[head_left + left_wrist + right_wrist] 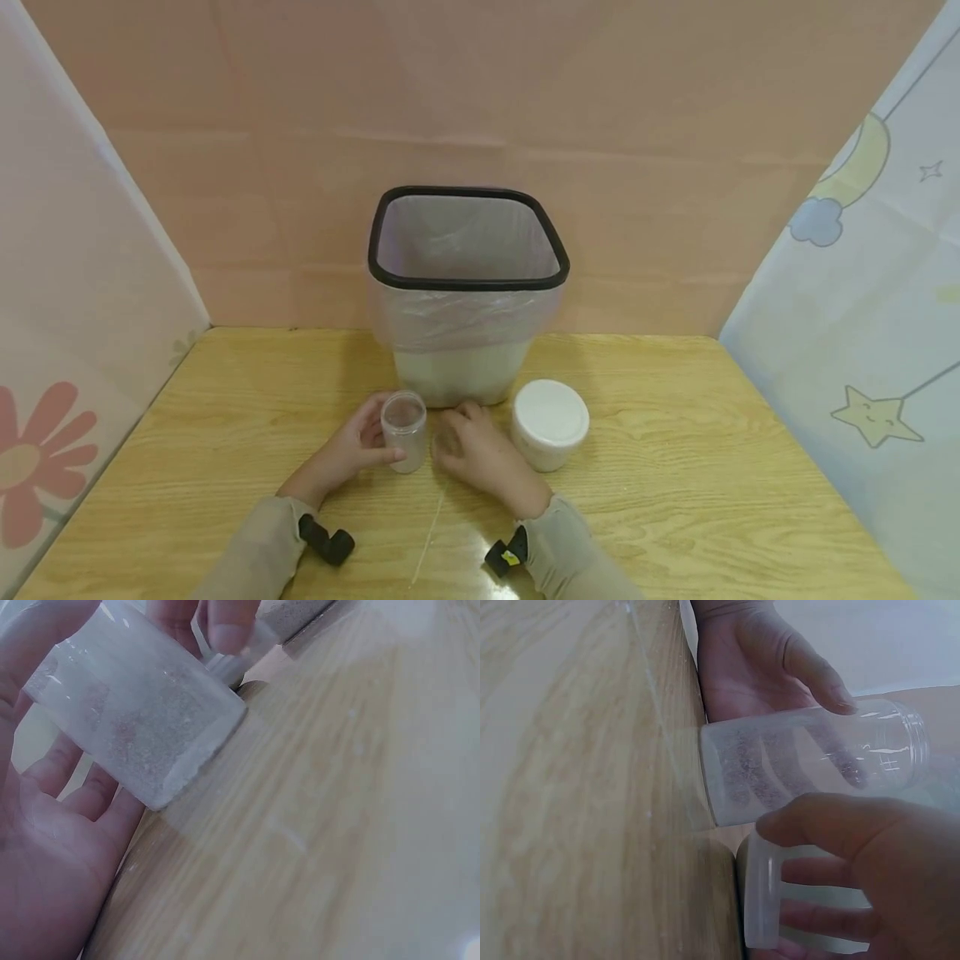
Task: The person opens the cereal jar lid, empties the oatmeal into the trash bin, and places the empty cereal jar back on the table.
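A clear plastic jar (406, 442) stands upright on the wooden table, its mouth uncovered and a whitish, grainy residue inside its lower part. My left hand (348, 450) holds it from the left, thumb at the front and fingers behind. Just to the right, my right hand (483, 454) pinches a round translucent lid (763, 896) by its edge. The lid is tilted close to the tabletop, apart from the jar's mouth; in the head view the fingers partly cover it. Right of that hand sits a white lidded tub (551, 417).
Behind both hands stands a waste bin (468, 284) with a black rim and a translucent liner. A thin pale line (429, 533) runs along the table (712, 483) in front. Printed cloth walls enclose the left, back and right sides.
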Demonstrator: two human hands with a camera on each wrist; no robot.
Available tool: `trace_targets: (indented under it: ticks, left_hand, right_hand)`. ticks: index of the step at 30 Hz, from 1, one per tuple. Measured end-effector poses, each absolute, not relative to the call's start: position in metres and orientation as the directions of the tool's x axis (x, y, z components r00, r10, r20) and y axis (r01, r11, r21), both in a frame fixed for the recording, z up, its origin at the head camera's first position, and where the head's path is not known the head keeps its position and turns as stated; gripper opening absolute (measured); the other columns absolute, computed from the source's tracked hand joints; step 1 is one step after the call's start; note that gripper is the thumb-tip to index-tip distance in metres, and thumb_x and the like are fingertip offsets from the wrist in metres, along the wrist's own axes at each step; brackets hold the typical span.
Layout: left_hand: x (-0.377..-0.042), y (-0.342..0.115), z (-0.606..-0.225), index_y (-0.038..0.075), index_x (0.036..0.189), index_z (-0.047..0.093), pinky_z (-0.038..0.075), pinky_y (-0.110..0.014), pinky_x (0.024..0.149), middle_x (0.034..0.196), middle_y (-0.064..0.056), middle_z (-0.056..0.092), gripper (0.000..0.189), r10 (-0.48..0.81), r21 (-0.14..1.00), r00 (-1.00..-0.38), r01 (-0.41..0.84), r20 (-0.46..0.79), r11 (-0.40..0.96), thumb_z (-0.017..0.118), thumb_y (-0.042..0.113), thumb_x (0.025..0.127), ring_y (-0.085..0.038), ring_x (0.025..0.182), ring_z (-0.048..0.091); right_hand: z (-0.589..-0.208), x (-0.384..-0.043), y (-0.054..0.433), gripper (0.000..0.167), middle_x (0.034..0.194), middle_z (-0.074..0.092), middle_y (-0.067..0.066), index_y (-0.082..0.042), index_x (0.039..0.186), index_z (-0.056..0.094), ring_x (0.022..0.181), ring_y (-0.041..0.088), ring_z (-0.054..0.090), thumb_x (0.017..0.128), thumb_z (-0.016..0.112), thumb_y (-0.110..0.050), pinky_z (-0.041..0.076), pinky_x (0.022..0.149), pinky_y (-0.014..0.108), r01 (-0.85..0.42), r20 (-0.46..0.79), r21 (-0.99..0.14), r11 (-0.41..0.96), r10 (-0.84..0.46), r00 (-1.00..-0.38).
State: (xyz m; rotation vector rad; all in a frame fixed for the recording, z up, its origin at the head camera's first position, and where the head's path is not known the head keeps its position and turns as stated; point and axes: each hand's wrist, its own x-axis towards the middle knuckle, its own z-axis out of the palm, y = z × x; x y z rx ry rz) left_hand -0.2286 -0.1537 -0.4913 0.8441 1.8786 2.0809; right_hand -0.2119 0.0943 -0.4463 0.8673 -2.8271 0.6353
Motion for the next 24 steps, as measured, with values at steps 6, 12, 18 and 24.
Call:
trace_targets:
  ticks: [6, 12, 18, 24]
  left_hand:
    - [-0.228, -0.153, -0.489, 0.002, 0.147, 0.036, 0.044, -0.02, 0.106, 0.143, -0.001, 0.05, 0.073, 0.515, 0.968, -0.82, 0.202, 0.251, -0.15, 0.078, 0.0, 0.087, -0.005, 0.13, 0.051]
    - [-0.229, -0.154, -0.49, 0.004, 0.148, 0.037, 0.043, -0.02, 0.107, 0.144, -0.004, 0.05, 0.072, 0.519, 0.97, -0.82, 0.197, 0.243, -0.143, 0.077, 0.001, 0.088, -0.006, 0.132, 0.05]
    - [-0.23, -0.153, -0.49, 0.002, 0.148, 0.037, 0.043, -0.02, 0.107, 0.145, -0.005, 0.048, 0.073, 0.522, 0.969, -0.816, 0.207, 0.248, -0.137, 0.078, 0.001, 0.088, -0.005, 0.132, 0.05]
    - [-0.23, -0.153, -0.489, 0.002, 0.148, 0.036, 0.043, -0.02, 0.108, 0.145, 0.0, 0.049, 0.073, 0.531, 0.969, -0.81, 0.204, 0.249, -0.143, 0.077, 0.0, 0.088, -0.005, 0.132, 0.049]
  right_hand:
    - [-0.442, -0.213, 0.095, 0.038, 0.115, 0.059, 0.012, -0.007, 0.118, 0.069, 0.11, 0.029, 0.055, 0.085, 0.079, -0.021, 0.052, 0.095, 0.047, -0.55, 0.336, -0.396, 0.735, -0.442, -0.832]
    - [-0.435, -0.213, 0.094, 0.035, 0.115, 0.062, 0.011, -0.008, 0.116, 0.069, 0.108, 0.029, 0.061, 0.084, 0.079, -0.022, 0.053, 0.095, 0.047, -0.531, 0.459, -0.5, 0.684, -0.311, -0.832]
    - [-0.429, -0.214, 0.094, 0.039, 0.121, 0.064, 0.014, -0.003, 0.121, 0.064, 0.107, 0.031, 0.062, 0.088, 0.075, -0.02, 0.055, 0.091, 0.046, -0.507, 0.48, -0.639, 0.579, -0.215, -0.851]
    - [-0.428, -0.215, 0.092, 0.038, 0.12, 0.061, 0.015, 0.0, 0.124, 0.06, 0.101, 0.03, 0.064, 0.092, 0.073, -0.014, 0.06, 0.085, 0.037, -0.499, 0.467, -0.768, 0.402, -0.182, -0.865]
